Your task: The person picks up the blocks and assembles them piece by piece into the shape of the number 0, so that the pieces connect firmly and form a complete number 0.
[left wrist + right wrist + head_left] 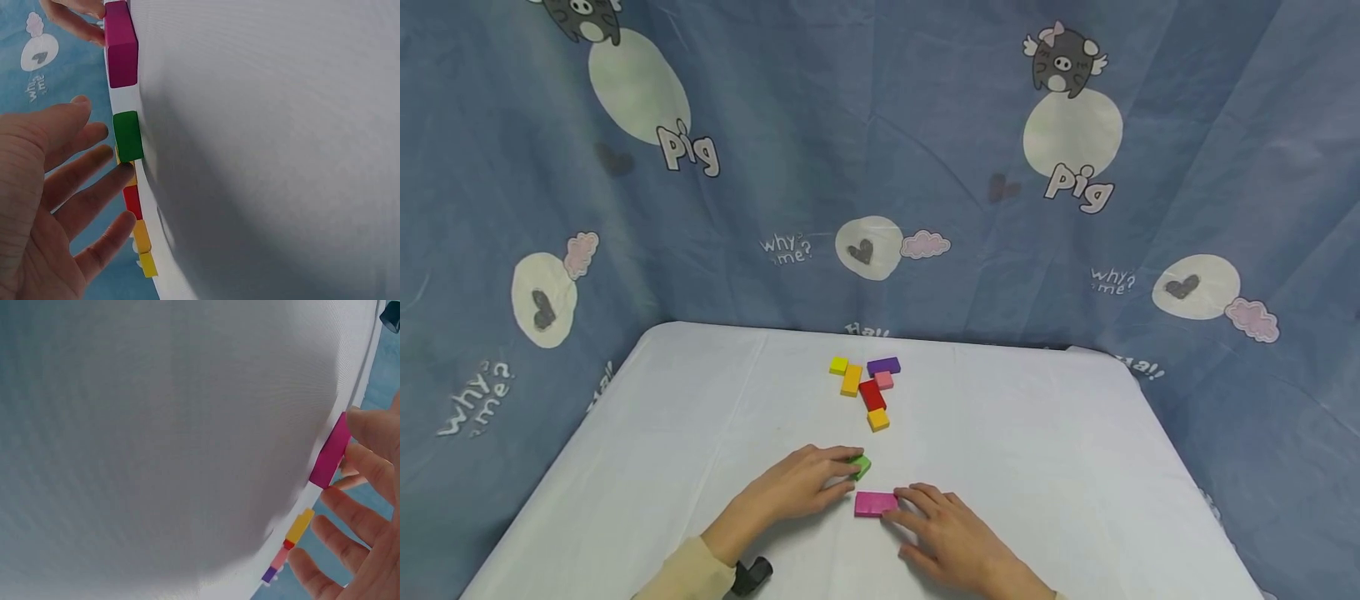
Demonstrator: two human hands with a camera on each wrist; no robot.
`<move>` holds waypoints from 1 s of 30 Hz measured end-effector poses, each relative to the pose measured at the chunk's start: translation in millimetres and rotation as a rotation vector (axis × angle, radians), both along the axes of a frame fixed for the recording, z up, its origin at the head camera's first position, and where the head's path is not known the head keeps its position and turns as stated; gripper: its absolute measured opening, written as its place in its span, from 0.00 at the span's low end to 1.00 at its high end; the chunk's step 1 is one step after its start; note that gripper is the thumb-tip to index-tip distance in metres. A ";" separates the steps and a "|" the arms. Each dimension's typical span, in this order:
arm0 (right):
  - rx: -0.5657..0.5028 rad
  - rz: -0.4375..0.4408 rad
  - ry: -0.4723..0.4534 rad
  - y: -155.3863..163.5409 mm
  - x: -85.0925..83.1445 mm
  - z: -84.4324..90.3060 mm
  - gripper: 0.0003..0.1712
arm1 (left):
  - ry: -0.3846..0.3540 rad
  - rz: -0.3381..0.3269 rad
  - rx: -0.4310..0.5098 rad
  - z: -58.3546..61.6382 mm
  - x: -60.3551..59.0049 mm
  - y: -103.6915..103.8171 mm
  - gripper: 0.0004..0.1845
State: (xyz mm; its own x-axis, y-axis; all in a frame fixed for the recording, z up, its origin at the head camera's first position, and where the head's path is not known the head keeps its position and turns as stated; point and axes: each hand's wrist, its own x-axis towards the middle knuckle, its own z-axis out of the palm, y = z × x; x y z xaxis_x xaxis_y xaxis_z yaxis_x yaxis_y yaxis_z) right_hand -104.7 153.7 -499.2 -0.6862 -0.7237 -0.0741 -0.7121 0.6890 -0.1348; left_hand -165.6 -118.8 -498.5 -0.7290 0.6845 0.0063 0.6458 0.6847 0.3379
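Observation:
My left hand (805,483) reaches in from the left with its fingers loosely spread. Its fingertips overlap a small green block (863,467) in the head view; the left wrist view shows the green block (128,136) just past them. Nearer to me lies a magenta rectangular block (872,505), flat on the white table. My right hand (955,537) is at this block's right end, fingers apart and bent a little, two fingertips right at its edge. In the right wrist view the thumb and fingers stand around the magenta block (330,453) without curling round it.
Farther back on the white table (1037,433) lies a cluster of blocks: a yellow (838,365), an orange (852,381), a purple (883,366), a pink (883,380), a red (872,396) and a yellow-orange one (878,419). A blue printed curtain (925,150) hangs behind.

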 end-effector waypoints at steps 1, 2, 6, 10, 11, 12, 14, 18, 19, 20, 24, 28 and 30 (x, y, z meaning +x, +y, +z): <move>0.000 -0.002 -0.003 0.1 -0.4 0.1 0.29 | -0.001 0.001 -0.002 0.1 -0.3 0.6 0.21; 0.001 -0.003 -0.004 0.2 -0.7 0.3 0.29 | -0.001 0.001 -0.004 0.1 -0.5 1.2 0.21; 0.007 -0.005 -0.008 0.5 -0.9 -0.1 0.28 | -0.003 -0.004 -0.016 -0.4 -0.3 2.4 0.21; 0.008 -0.011 -0.021 0.3 -0.1 -0.7 0.28 | 0.008 -0.004 -0.007 -0.5 0.6 2.6 0.19; 0.006 -0.013 -0.024 0.1 -0.1 -0.8 0.28 | 0.013 -0.003 -0.005 -0.3 0.8 2.8 0.19; 0.005 -0.015 -0.030 -0.1 -0.1 -0.6 0.28 | 0.017 -0.002 -0.004 -0.1 0.9 2.9 0.19; 0.004 -0.019 -0.038 -0.4 -0.5 -0.2 0.28 | 0.024 0.001 -0.010 0.5 1.0 3.2 0.18; 0.007 -0.025 -0.051 -0.4 -0.9 0.3 0.29 | 0.019 0.008 -0.019 0.7 1.6 3.6 0.19; 0.006 -0.023 -0.050 -0.4 -1.0 0.1 0.28 | 0.017 0.009 -0.020 0.5 1.6 3.7 0.19; 0.005 -0.020 -0.049 -0.3 -1.0 0.0 0.28 | 0.012 0.010 -0.021 0.2 1.6 3.8 0.19; 0.002 -0.009 -0.039 -0.1 -0.9 -0.5 0.28 | -0.005 0.011 -0.023 -0.4 1.3 4.1 0.18; 0.011 -0.008 -0.036 -0.4 -0.9 -0.1 0.27 | -0.014 0.003 -0.018 0.4 1.2 4.2 0.18; 0.014 -0.010 -0.035 -0.6 -0.5 0.2 0.27 | -0.017 0.000 -0.011 0.8 2.2 4.1 0.18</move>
